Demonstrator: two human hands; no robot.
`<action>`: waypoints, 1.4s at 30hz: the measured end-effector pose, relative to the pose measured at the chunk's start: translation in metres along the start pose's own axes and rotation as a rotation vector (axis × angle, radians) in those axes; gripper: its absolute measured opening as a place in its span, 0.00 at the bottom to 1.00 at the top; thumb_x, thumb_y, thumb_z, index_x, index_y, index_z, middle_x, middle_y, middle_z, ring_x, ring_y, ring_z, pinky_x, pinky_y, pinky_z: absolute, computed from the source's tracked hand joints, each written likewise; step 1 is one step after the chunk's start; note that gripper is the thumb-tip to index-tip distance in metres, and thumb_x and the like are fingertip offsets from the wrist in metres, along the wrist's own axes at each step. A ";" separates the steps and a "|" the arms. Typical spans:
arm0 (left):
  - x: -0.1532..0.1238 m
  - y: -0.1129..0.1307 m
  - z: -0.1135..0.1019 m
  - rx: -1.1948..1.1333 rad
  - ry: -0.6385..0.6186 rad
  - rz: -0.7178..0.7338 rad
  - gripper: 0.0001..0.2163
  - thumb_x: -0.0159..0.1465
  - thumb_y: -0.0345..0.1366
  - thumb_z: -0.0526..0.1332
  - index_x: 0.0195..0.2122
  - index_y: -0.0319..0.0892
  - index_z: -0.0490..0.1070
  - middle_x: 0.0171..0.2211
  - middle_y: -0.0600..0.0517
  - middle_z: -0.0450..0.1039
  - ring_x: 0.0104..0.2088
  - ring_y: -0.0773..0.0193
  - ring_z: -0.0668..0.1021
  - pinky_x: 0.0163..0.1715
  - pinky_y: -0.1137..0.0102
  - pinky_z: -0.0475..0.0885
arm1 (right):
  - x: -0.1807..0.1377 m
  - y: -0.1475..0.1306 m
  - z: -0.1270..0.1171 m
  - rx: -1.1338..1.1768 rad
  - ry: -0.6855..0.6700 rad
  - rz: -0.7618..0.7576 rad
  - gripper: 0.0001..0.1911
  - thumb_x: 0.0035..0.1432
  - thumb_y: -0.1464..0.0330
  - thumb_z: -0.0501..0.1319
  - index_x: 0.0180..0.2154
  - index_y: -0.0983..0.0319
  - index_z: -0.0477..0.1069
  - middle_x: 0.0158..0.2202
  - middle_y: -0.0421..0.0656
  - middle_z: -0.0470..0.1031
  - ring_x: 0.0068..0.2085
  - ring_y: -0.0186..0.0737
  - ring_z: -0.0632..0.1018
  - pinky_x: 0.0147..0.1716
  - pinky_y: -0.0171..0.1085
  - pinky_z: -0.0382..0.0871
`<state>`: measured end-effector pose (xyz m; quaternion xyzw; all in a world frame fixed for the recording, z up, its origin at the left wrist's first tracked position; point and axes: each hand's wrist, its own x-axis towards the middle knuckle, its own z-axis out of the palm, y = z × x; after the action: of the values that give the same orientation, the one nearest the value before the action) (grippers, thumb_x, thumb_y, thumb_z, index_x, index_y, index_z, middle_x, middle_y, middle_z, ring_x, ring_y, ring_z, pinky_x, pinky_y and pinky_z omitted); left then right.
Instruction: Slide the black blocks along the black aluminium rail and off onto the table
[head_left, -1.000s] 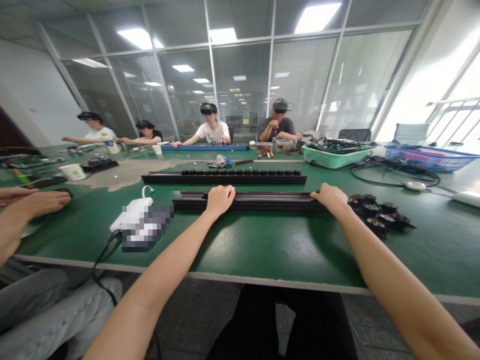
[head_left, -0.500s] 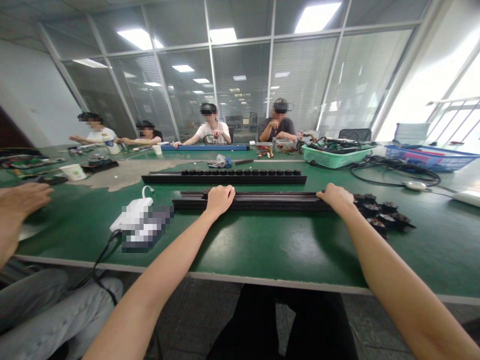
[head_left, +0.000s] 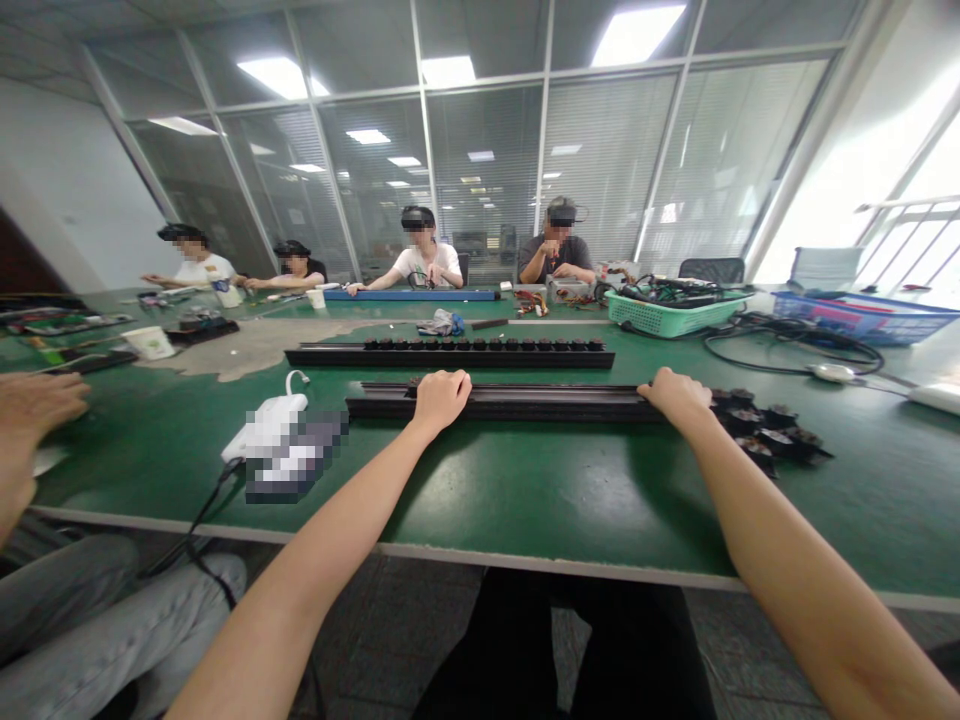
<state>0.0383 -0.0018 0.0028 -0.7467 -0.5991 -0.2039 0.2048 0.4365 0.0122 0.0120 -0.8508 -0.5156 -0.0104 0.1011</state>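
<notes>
A long black channel rail [head_left: 555, 402] lies across the green table in front of me. My left hand [head_left: 442, 398] is closed over its left half, knuckles up, fingertips hidden behind it. Just left of that hand, a small dark part [head_left: 412, 391] shows in the channel. At the rail's right end, my right hand [head_left: 679, 392] grips it, with the thumb side along the near edge. Past that hand sits a cluster of small black parts [head_left: 776, 430] with brownish tops. Behind, a second black rail [head_left: 450, 358] holds a row of several similar parts.
To the left lie a white adapter [head_left: 262, 425] with a cable and a blurred-out flat object [head_left: 300, 460]. A neighbour's hand [head_left: 37, 410] is at far left. Green [head_left: 675, 313] and blue [head_left: 862, 318] baskets stand at back right. Several people sit across the table.
My hands and the rail hold nearly the same place. The view has shifted very slightly. The neighbour's hand at far left has moved a little to the left.
</notes>
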 end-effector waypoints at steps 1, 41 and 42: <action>0.000 0.000 0.000 -0.001 -0.002 0.002 0.22 0.74 0.42 0.44 0.40 0.44 0.77 0.36 0.45 0.79 0.39 0.55 0.79 0.40 0.64 0.67 | 0.000 0.000 0.000 -0.001 -0.001 0.001 0.27 0.63 0.56 0.59 0.55 0.69 0.71 0.53 0.62 0.75 0.56 0.61 0.76 0.52 0.51 0.69; 0.000 -0.001 0.002 0.003 -0.003 0.007 0.23 0.74 0.43 0.42 0.40 0.44 0.77 0.36 0.44 0.79 0.39 0.55 0.79 0.40 0.64 0.66 | 0.022 0.033 -0.003 0.142 -0.010 0.224 0.33 0.60 0.59 0.62 0.61 0.69 0.64 0.59 0.68 0.68 0.62 0.68 0.67 0.56 0.55 0.62; 0.000 -0.001 0.002 0.001 -0.002 0.008 0.23 0.74 0.43 0.42 0.40 0.44 0.77 0.36 0.44 0.79 0.39 0.55 0.79 0.40 0.64 0.66 | 0.021 0.032 -0.003 0.147 -0.003 0.230 0.32 0.60 0.59 0.61 0.61 0.69 0.64 0.59 0.68 0.68 0.62 0.68 0.66 0.55 0.55 0.61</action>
<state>0.0370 -0.0002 0.0011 -0.7493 -0.5964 -0.2021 0.2051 0.4747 0.0152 0.0128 -0.8946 -0.4142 0.0406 0.1629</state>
